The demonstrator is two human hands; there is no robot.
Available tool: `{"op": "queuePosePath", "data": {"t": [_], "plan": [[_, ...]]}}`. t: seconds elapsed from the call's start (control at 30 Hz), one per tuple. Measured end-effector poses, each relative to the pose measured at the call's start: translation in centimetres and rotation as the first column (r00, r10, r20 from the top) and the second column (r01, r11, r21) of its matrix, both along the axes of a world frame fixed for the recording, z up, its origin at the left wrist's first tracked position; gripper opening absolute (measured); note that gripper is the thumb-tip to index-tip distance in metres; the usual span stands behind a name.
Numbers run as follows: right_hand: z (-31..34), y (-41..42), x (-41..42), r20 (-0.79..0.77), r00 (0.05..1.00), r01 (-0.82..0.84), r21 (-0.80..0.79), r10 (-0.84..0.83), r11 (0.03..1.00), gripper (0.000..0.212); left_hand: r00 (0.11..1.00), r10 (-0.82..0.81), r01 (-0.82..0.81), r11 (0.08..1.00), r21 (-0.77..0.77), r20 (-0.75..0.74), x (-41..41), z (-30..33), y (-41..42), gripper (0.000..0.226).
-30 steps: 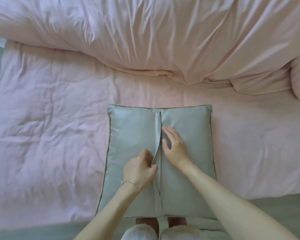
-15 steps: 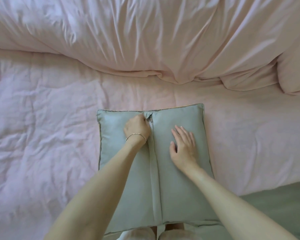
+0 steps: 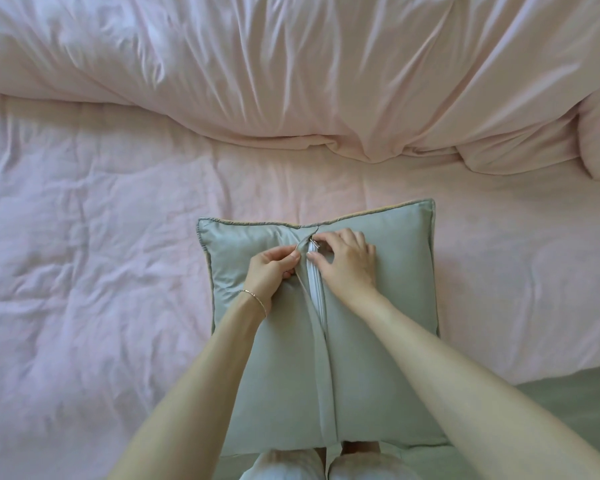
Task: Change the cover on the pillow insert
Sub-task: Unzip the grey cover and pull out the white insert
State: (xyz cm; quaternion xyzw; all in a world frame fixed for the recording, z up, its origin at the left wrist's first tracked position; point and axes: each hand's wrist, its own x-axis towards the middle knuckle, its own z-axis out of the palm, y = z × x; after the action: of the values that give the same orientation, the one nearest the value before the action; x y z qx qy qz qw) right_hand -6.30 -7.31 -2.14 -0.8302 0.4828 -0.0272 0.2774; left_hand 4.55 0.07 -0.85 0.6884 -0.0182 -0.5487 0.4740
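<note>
Atop cushion (image 3: 368, 358), left hand (image 3: 271, 270) pinching flap (image 3: 300, 245), right hand (image 3: 349, 261) pinching zipper pull (image 3: 314, 242)

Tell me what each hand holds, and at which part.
Left hand pinches the cover's flap beside the zipper; right hand fingers are at the zipper pull.

Left hand (image 3: 272, 270): fingers curled, pinching; right hand (image 3: 349, 259): fingers bent, thumb forward, pinching; both forearms extended far.

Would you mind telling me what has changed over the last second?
The right hand left the cushion's face for the zip pull at the far edge. The left hand now pinches the flap aside, baring the white zip. The cushion stayed on the bed.
</note>
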Motion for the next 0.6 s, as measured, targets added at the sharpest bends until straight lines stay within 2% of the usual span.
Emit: {"op": "queuePosePath", "data": {"t": [0.07,0.13,0.2,0.33,0.47,0.53,0.6], "plan": [[0.1,-0.5,0.1,0.019,1.000,0.003,0.032,-0.003,0.999,0.024,1.000,-0.001,0.002,1.000,-0.012,0.021,-0.1,0.2,0.2,0.015],[0.4,-1.1,0.1,0.110,0.994,-0.015,0.005,0.014,1.000,0.017,0.999,-0.010,0.011,1.000,-0.024,0.045,-0.3,0.5,0.5,0.018],[0.3,-1.3,-0.2,0.203,0.977,-0.056,-0.083,0.072,0.995,0.018,0.997,-0.021,0.023,0.999,-0.037,0.073,-0.6,0.7,0.8,0.020],[0.9,-0.4,-1.6,0.231,0.946,-0.137,-0.353,0.228,0.926,0.022,0.992,0.014,-0.011,0.999,-0.031,0.125,-1.3,1.2,0.9,0.018],[0.8,4.5,-5.7,0.225,0.914,-0.225,-0.410,0.337,0.884,0.022,0.984,0.049,-0.053,0.998,0.023,0.169,-1.2,1.4,0.3,0.008],[0.4,7.5,-8.5,0.243,0.901,-0.261,-0.358,0.359,0.897,0.021,0.963,-0.032,0.017,0.998,0.056,0.268,-1.0,1.2,0.2,0.011],[0.2,9.2,-10.2,0.272,0.908,-0.240,-0.288,0.319,0.927,0.020,0.846,-0.227,0.177,0.973,0.146,0.483,-1.5,1.4,0.1,0.011]]}}
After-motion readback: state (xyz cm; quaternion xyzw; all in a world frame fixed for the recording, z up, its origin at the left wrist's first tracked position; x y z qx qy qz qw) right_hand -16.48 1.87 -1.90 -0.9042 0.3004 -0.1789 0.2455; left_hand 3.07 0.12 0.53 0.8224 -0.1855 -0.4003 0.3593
